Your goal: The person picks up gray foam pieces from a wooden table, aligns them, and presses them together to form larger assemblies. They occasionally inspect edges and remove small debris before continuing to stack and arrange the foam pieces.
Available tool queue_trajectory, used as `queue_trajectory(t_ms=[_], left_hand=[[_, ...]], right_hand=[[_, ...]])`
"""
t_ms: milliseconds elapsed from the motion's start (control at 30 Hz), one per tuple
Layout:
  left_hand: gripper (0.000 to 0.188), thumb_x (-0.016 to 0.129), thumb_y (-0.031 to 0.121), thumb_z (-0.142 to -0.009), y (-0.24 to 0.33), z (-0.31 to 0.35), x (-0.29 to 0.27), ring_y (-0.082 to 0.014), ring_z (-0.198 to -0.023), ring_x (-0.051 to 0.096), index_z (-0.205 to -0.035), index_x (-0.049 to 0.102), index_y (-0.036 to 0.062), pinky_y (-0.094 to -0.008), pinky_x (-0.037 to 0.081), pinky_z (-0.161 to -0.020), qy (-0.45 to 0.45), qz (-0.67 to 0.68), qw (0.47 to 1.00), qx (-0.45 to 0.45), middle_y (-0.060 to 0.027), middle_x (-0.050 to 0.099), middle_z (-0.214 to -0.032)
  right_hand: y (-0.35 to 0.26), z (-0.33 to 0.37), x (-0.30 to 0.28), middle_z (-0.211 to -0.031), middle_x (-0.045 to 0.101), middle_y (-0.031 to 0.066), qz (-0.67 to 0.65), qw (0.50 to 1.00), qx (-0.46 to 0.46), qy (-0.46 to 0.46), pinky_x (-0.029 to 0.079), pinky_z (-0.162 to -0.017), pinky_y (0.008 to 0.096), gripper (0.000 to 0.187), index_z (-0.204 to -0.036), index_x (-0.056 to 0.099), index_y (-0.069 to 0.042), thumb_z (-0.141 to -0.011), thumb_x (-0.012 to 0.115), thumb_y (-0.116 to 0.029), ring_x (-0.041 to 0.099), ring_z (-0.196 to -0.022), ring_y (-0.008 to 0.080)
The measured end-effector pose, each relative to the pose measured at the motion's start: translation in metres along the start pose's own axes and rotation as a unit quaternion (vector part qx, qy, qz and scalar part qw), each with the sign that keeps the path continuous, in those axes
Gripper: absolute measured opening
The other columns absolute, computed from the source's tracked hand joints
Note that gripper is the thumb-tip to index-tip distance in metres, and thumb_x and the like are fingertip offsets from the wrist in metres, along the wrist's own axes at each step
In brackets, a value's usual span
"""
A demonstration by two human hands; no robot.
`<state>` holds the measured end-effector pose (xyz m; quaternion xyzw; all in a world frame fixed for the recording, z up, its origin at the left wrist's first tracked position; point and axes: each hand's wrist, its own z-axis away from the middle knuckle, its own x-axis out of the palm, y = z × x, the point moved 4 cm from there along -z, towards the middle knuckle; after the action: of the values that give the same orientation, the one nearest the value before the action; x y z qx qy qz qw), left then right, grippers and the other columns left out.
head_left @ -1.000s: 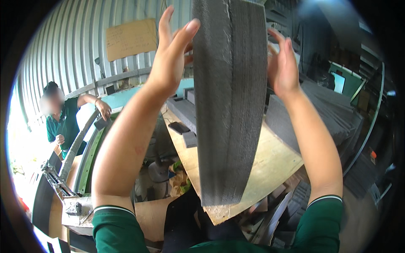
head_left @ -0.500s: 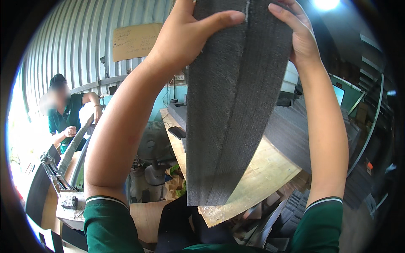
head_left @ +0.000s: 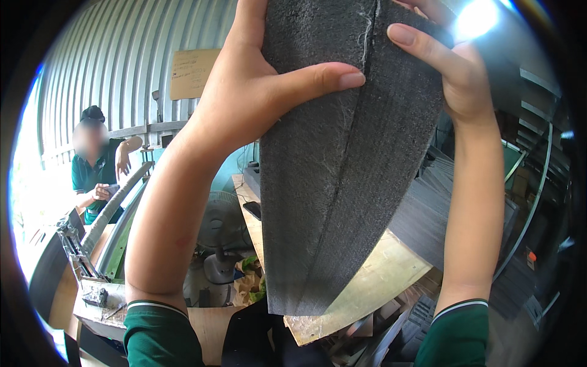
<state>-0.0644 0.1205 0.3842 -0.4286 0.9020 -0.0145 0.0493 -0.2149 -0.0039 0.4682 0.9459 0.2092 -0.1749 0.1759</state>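
A long dark grey foam piece [head_left: 342, 171] fills the middle of the head view, held up in front of me with its lower end hanging over the table. A lengthwise seam runs down it, with thin pale strands along the upper part. My left hand [head_left: 263, 85] grips the left side, thumb lying across the face as far as the seam. My right hand [head_left: 452, 73] clasps the right edge near the top, thumb on the front. The fingers behind the foam are mostly hidden, and its top end is cut off by the picture's edge.
Beneath the foam stands a wooden table [head_left: 391, 269] with a black phone [head_left: 252, 210] on it. A fan [head_left: 220, 226] is beyond my left forearm. Stacked grey foam sheets [head_left: 422, 211] lie to the right. At far left, a co-worker [head_left: 98, 165] sits behind a machine [head_left: 101, 293].
Both hands and the foam piece have come closer and lower in view, showing more of the seam's strands. The co-worker's hand now holds a small dark object.
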Motion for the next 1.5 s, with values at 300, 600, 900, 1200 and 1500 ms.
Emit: queue_trajectory(t_ms=[300, 600, 900, 1200, 1500], left_hand=[[0.116, 0.098, 0.034, -0.071, 0.000, -0.016, -0.025, -0.0340, -0.142, 0.048, -0.160, 0.027, 0.0101, -0.0533, 0.038, -0.119, -0.108, 0.203, 0.969, -0.092, -0.0215, 0.054, -0.144], [0.129, 0.095, 0.031, -0.075, -0.058, 0.058, 0.012, -0.0367, -0.151, 0.038, -0.169, 0.009, 0.0093, -0.0524, 0.028, -0.126, -0.069, 0.197, 0.969, -0.135, -0.0228, 0.042, -0.159], [0.123, 0.088, 0.029, -0.084, -0.102, 0.077, 0.021, -0.0357, -0.153, 0.035, -0.170, 0.002, 0.0119, -0.0497, 0.029, -0.126, -0.014, 0.051, 0.996, -0.075, -0.0216, 0.031, -0.167], [0.125, 0.087, 0.010, -0.085, -0.145, 0.163, 0.054, -0.0314, -0.161, 0.022, -0.171, -0.003, 0.0084, -0.0451, 0.019, -0.130, -0.034, 0.198, 0.957, -0.208, -0.0222, 0.019, -0.173], [0.107, 0.088, 0.016, -0.085, -0.147, 0.202, 0.044, -0.0290, -0.147, 0.044, -0.167, 0.020, 0.0031, -0.0452, 0.031, -0.125, -0.046, 0.195, 0.949, -0.241, -0.0186, 0.043, -0.160]], right_hand=[[0.003, -0.005, 0.004, -0.114, 0.075, 0.0150, -0.144, 0.988, 0.046, -0.026, 0.055, -0.094, 0.0349, 0.034, -0.123, 0.071, 0.005, -0.094, 0.066, -0.012, 0.070, -0.107, 0.0233], [0.000, 0.053, -0.011, -0.131, 0.067, 0.0214, -0.100, 0.974, -0.137, 0.152, 0.048, -0.110, 0.0403, 0.057, -0.145, 0.050, 0.008, -0.111, 0.042, -0.037, 0.065, -0.121, 0.0289], [0.047, 0.088, -0.011, -0.150, 0.050, 0.0192, -0.030, 0.985, -0.040, 0.167, 0.037, -0.120, 0.0435, 0.070, -0.158, 0.029, 0.003, -0.102, 0.055, -0.030, 0.051, -0.137, 0.0289], [0.063, 0.228, 0.122, -0.163, 0.035, 0.0179, -0.220, 0.921, 0.259, 0.192, 0.027, -0.126, 0.0452, 0.093, -0.169, 0.013, -0.002, -0.093, 0.065, -0.018, 0.041, -0.147, 0.0290], [0.080, 0.310, 0.118, -0.165, 0.030, 0.0172, -0.437, 0.789, 0.391, 0.182, 0.028, -0.125, 0.0488, 0.089, -0.166, 0.015, -0.004, -0.100, 0.055, -0.050, 0.038, -0.150, 0.0318]])
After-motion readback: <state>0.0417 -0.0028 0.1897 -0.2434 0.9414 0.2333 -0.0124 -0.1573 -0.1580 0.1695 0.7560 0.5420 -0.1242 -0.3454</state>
